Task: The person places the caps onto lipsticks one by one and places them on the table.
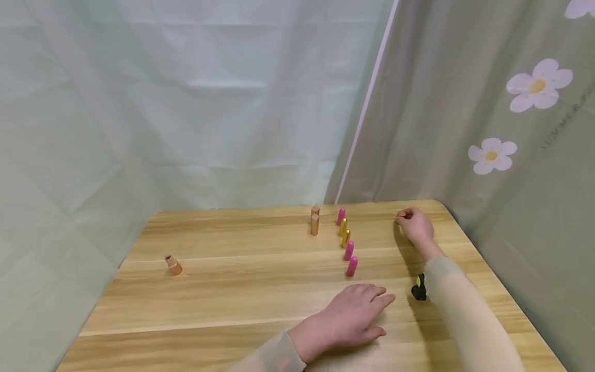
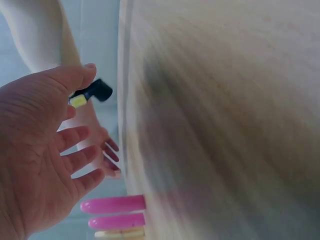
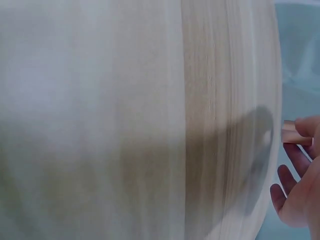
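My right hand (image 1: 417, 227) is over the far right of the table. Between its thumb and index finger it pinches a small rose-gold tube (image 3: 294, 134), mostly hidden by the hand in the head view. My left hand (image 1: 350, 315) hovers palm-down near the front with fingers spread, holding nothing. Just beyond it stands a slanting row of bullet-shaped lipstick-like tubes: three pink, the nearest pink tube (image 1: 351, 266) closest to the left hand, and two gold, one gold tube (image 1: 346, 238) mid-row.
Two rose-gold cylinders, the front cylinder (image 1: 314, 225) overlapping the other, stand left of the row's far end. A rose-gold tube with a narrower neck (image 1: 174, 265) stands at the table's left. Curtains (image 1: 260, 103) hang behind the wooden table (image 1: 223, 299). A black wrist camera (image 1: 419, 288) sits at my right sleeve.
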Tool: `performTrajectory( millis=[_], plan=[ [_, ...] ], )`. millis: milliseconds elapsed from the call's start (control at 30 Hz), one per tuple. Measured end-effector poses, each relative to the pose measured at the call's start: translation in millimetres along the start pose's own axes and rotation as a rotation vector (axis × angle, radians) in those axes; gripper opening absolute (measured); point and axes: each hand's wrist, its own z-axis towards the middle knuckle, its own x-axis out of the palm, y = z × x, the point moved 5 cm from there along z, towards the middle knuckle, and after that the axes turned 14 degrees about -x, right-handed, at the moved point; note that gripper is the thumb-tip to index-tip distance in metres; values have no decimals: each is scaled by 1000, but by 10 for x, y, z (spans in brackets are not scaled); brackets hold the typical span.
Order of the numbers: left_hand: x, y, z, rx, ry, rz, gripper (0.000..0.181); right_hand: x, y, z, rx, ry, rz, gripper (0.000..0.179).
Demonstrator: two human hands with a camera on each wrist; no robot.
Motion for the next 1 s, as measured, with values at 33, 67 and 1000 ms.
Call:
performTrajectory(
  millis=[33,67,1000],
  plan=[
    [-25,14,-4,1,-11,3,72,-25,23,-11,-8,-8,16,36],
    [-52,28,-9,1,-21,6,72,-55,49,-28,-18,-13,33,37],
    [-555,1352,-767,-301,-140,-144,68,321,1889,-882,-91,-5,1067,28]
  ],
)
